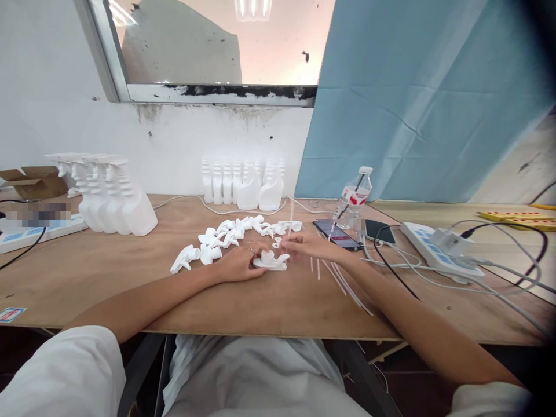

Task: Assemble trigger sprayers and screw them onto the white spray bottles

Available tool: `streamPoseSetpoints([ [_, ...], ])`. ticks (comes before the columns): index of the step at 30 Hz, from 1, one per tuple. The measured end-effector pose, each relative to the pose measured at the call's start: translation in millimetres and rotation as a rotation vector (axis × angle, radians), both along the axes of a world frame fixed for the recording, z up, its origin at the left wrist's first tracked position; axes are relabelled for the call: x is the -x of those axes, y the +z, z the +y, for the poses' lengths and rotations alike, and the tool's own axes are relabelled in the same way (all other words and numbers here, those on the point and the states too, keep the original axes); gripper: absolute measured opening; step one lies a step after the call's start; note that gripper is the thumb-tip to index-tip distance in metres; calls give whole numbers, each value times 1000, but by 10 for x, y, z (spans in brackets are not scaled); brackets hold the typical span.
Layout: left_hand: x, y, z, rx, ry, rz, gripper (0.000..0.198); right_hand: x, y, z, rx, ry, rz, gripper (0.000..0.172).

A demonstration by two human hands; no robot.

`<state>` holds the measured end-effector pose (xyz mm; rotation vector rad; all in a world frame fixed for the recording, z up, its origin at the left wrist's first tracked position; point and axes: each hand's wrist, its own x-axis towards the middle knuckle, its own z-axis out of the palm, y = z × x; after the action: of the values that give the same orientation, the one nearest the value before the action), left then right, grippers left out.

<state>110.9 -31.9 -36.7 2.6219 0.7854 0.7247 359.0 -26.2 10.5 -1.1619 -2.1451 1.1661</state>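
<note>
In the head view, my left hand (242,263) is closed round a white trigger sprayer head (272,262), which lies sideways just above the table with its trigger toward the right. My right hand (306,246) pinches a thin clear dip tube (291,215) that stands upright beside the sprayer head. Small white rings (277,242) lie between the two hands. Behind my left hand is a loose pile of white trigger sprayer heads (232,231). Several more thin clear tubes (347,284) lie on the table under my right forearm.
White spray bottles (271,191) line the wall; assembled ones (117,200) stand at left. A water bottle (354,200), two phones (336,233) and a power strip (434,249) with trailing cables are at right. A cardboard box (37,184) sits far left.
</note>
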Motion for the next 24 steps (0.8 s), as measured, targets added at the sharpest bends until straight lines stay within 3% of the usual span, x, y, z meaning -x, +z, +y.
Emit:
streamPoseSetpoints([
  [3, -1, 10, -6, -3, 16, 6, 49, -29, -41, 47, 15, 13, -66, 40],
  [7, 5, 7, 17, -20, -4, 36, 55, 10, -28, 24, -149, -91, 179, 38],
  [11, 9, 3, 25, -22, 1, 39, 53, 149, -35, -69, -214, -118, 375, 33],
  [24, -1, 30, 19, 21, -37, -12, 47, 306, -243, -70, -461, -89, 244, 28],
])
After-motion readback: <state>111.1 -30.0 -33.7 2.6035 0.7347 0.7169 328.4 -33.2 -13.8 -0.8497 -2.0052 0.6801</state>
